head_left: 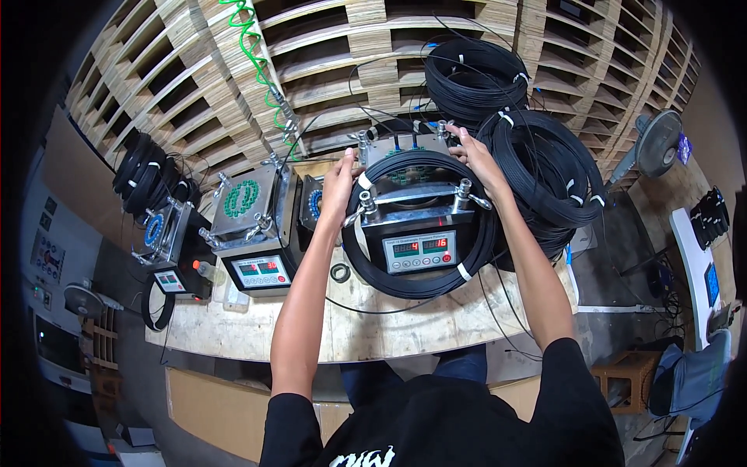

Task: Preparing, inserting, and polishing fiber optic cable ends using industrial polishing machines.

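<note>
In front of me stands a polishing machine (420,251) with a lit red display and metal corner posts. A coil of thin black cable (405,286), bound with white ties, hangs around its front. My left hand (340,187) is closed at the back left post (362,142), its fingers curled at the clamp handle. My right hand (481,162) is closed at the clamp handle of the back right post (443,129), with thumb and forefinger showing. Blue-ended connectors (397,143) stick up from the top plate between my hands. My palms hide part of both handles.
A second machine with a green ring (242,199) and a smaller one with a blue ring (154,229) stand to the left. Large cable coils (545,163) are piled at right. Wooden pallets (334,70) rise behind the bench (366,335); a green coiled hose (250,47) hangs there.
</note>
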Available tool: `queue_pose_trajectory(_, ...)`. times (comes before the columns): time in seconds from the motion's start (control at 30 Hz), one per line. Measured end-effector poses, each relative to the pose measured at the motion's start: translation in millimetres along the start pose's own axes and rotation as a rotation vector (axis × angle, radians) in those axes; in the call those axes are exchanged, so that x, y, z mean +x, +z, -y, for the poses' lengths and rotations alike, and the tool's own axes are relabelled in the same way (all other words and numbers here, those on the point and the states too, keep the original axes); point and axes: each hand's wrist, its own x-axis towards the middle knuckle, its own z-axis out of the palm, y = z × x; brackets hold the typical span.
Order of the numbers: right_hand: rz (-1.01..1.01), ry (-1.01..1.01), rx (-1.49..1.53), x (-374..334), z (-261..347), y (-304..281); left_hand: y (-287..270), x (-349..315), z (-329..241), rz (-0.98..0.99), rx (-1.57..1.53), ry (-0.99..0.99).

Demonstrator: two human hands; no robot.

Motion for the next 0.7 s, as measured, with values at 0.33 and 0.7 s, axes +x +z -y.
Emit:
queue_pose_trajectory(0.33,0.062,0.041,-0.076,10,-10,-7,-4,3,-1,0.032,0.043,-0.058)
queue_pose_trajectory(0.7,0.015,0.058,-0.006,9,-6,-4,0,4,6,0.031,-0.096,-0.022)
